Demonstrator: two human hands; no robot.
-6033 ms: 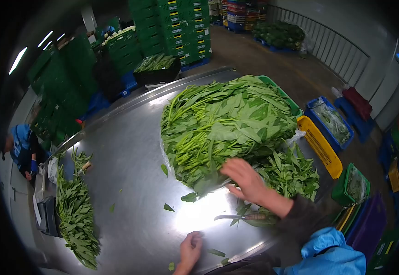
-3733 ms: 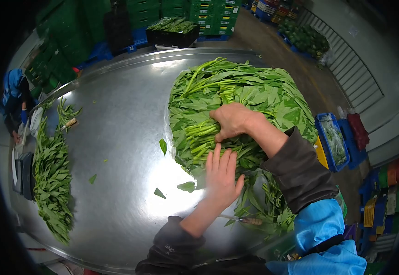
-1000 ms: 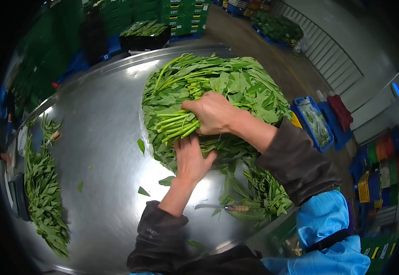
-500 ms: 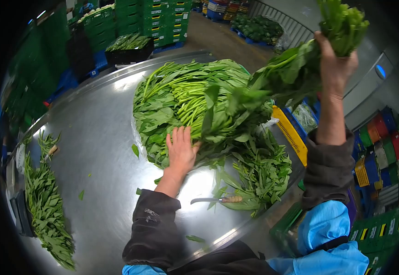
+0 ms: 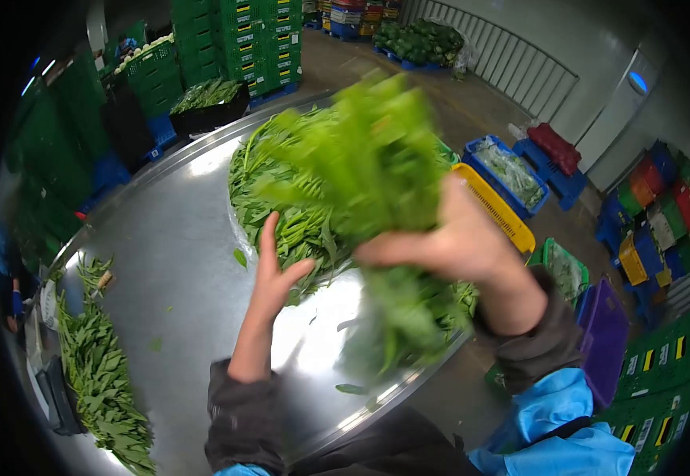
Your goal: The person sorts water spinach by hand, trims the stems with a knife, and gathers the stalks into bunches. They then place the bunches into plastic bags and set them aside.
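My right hand (image 5: pixel 448 246) is wrapped around a bunch of leafy greens (image 5: pixel 376 159), its cut stems pointing up and away and its leaves hanging toward me. Motion smears both the bunch and the hand. To the left of it, my left hand (image 5: pixel 269 270) is raised over the metal table (image 5: pixel 178 317) with thumb and fingers apart, holding nothing. Behind the bunch lies a large pile of the same greens (image 5: pixel 246 182) on clear plastic; the held bunch covers much of it. Smaller loose greens are mostly hidden behind the bunch, and the knife cannot be seen.
More greens (image 5: pixel 103 381) lie along the table's left side, near a wooden handle (image 5: pixel 105 279). Right of the table stand a yellow crate (image 5: pixel 495 206), a blue crate (image 5: pixel 511 174) and a purple crate (image 5: pixel 605 341). Stacked green crates (image 5: pixel 257 40) rise at the back.
My right hand has swung the bunch from the upper right down toward the middle, stems leading. My left hand has come off the pile and moved slightly left, fingers spreading.
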